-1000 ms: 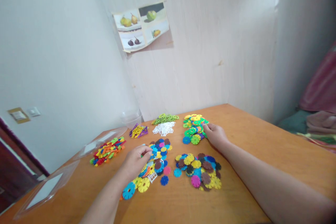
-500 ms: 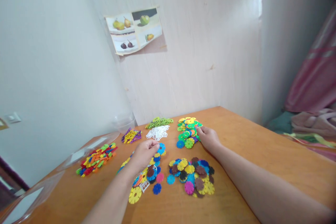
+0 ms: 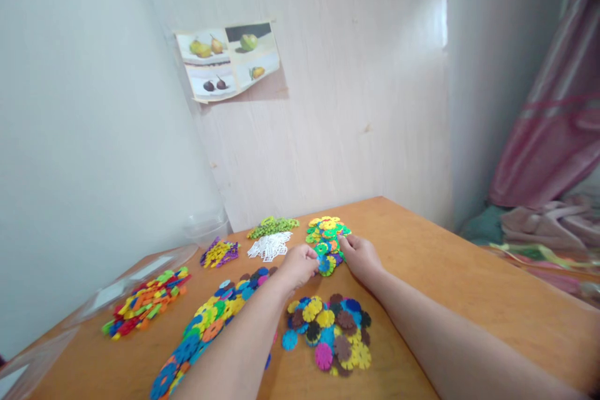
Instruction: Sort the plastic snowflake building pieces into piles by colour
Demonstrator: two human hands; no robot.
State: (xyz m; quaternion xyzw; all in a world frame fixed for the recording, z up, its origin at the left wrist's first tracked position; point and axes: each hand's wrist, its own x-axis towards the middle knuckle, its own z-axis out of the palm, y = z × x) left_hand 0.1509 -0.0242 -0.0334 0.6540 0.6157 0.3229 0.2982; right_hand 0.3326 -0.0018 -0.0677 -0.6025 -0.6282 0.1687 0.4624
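My left hand (image 3: 301, 267) has its fingers pinched together at the left edge of the green and yellow disc pile (image 3: 327, 232). A blue disc shows at its fingertips, and I cannot make out whether it is held or lies in the pile. On the pile's right side my right hand (image 3: 360, 256) is closed with its fingertips on the discs; what they grip is hidden. A mixed disc pile (image 3: 220, 307) lies partly under my left forearm. Between my forearms sits another pile of brown, yellow, blue and black discs (image 3: 344, 331).
White pieces (image 3: 269, 246), green pieces (image 3: 274, 226) and purple and yellow pieces (image 3: 219, 252) lie near the wall. Red, orange and green pieces (image 3: 147, 302) are at the left. A clear tub (image 3: 206, 228) and clear lids (image 3: 110, 294) stand along the table's left edge.
My left hand has moved right, from the mixed discs to the green and yellow pile. My right hand stays at that pile's right side. The view has shifted slightly.
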